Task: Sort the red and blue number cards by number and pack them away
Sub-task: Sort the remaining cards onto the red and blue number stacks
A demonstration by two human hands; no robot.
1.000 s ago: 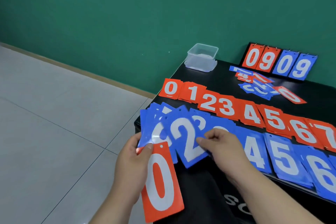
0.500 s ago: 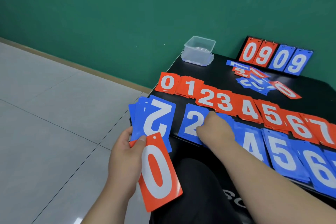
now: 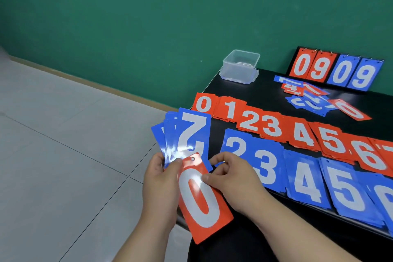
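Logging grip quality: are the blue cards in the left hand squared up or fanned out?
Fanned out: the blue cards show staggered edges in the left hand, an upside-down 2 on top.

Fan of cards (image 3: 187,134): in the left hand (image 3: 161,185), spreading beyond its fingers.
Card 0 (image 3: 202,202): over the fan, between both hands' fingers, touching the right hand (image 3: 231,185).
Near row (image 3: 304,178): on the table (image 3: 265,89), right of the fingers.
Far row (image 3: 272,127): behind the near row.
Loose heap (image 3: 308,98), tub (image 3: 240,66), stand (image 3: 336,70): farthest beyond the fingers.

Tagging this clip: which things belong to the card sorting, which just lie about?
Job: fan of blue cards and red card printed 0 in left hand; red card row; blue card row; mixed unsorted heap.
Lying about: clear plastic box; black flip scoreboard.
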